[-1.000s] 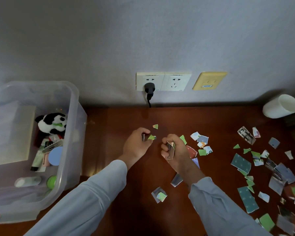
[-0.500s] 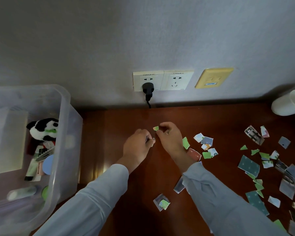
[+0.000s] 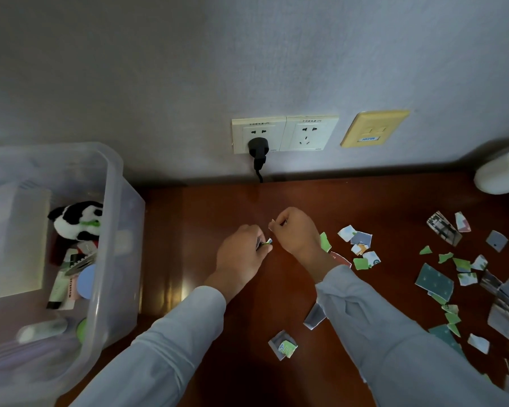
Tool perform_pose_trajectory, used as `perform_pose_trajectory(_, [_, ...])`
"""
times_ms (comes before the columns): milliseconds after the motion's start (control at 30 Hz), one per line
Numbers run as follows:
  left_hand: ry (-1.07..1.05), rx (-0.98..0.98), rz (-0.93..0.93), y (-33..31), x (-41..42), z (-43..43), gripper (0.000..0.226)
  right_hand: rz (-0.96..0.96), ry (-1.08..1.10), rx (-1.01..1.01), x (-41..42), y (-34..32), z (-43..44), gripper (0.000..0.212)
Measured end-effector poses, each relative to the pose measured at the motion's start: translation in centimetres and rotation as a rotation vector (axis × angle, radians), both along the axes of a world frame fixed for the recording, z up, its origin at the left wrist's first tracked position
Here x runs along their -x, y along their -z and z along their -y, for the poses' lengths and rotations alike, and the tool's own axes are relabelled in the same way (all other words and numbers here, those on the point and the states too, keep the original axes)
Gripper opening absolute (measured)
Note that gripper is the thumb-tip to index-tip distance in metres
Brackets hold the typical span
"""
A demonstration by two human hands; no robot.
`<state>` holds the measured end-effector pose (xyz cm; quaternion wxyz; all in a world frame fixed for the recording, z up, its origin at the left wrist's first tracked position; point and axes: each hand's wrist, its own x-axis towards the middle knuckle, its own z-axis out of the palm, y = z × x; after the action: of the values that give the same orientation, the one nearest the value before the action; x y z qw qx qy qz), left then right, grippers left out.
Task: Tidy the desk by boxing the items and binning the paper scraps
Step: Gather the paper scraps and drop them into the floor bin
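Looking down on the dark reddish-brown wooden bench (image 3: 218,207), two grips can be seen close together near the middle, not quite touching. The left grip (image 3: 241,255) is clenched round a small green-and-white paper scrap (image 3: 267,242), which is pinched at the fingertips with something dark tucked behind it, too small to be made out. The right grip (image 3: 297,230) is curled too, and a tiny pale paper scrap (image 3: 272,224) is pinched at its fingertips, just above the left one's bit. Both arms are covered by light grey sleeves (image 3: 171,348). The other torn coloured paper scraps (image 3: 435,282) are spread over the right side of the bench, with a small cluster (image 3: 359,245) just beside the right wrist. One grey-and-green piece (image 3: 282,345) is lying between the sleeves, and one grey piece (image 3: 315,315) is half hidden under the right sleeve. The clear plastic storage box (image 3: 124,245) is parked at the left edge, well apart from the scraps. A black-and-white panda plush (image 3: 77,220), a round blue lid (image 3: 87,282) and a pale tube (image 3: 61,289) are packed inside. A white cup-like container (image 3: 500,174) is cut off at the far right by the wall. On the grey wall, a black plug (image 3: 258,148) is stuck in the left of two cream sockets (image 3: 306,133), and a yellow plate (image 3: 373,129) is mounted beside them.
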<state>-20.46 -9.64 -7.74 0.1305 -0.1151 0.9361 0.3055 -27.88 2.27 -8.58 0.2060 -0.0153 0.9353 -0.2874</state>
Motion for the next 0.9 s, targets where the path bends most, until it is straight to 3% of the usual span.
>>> perform_pose_trajectory(100, [-0.102,-0.193,0.036,-0.3,-0.3,0.1,0.019,0.144,0.188,0.276,-1.0,-1.1,-0.8,0.025])
perform_pose_trajectory(167, [-0.364,-0.589,0.124,-1.0,-0.4,0.2,0.018,0.366,0.466,0.641,-1.7,-2.3,-2.1,0.019])
perform_pose_trajectory(233, [-0.589,-0.961,0.249,-1.6,-0.7,-0.2,0.020,0.500,0.648,0.883,-2.4,-3.1,-3.6,0.016])
perform_pose_trajectory(300, [-0.672,-1.162,0.314,-1.9,-1.1,-1.1,0.023,0.547,0.731,0.981,-3.1,-3.4,-4.7,0.014])
perform_pose_trajectory(400, [-0.688,-1.270,0.354,-2.6,-1.3,-2.9,0.027,0.516,0.773,1.024,-4.1,-3.7,-6.1,0.019])
perform_pose_trajectory(533, [-0.583,-1.204,0.384,-2.9,-0.6,-5.1,0.018,0.403,0.729,0.906,-4.3,-3.2,-8.4,0.013])
perform_pose_trajectory(633, [-0.400,-0.907,0.319,-2.3,0.0,-6.3,0.010,0.126,0.597,0.512,-3.8,-2.4,-9.4,0.005])
perform_pose_trajectory(733, [-0.187,-0.601,0.151,-1.3,0.5,-7.1,0.013,0.029,0.431,0.230,-3.4,-1.7,-9.8,0.024])
perform_pose_trajectory(900, [0.000,-0.336,0.105,-0.6,0.8,-7.2,0.037,0.050,0.230,0.063,-2.6,-0.7,-9.6,0.040])
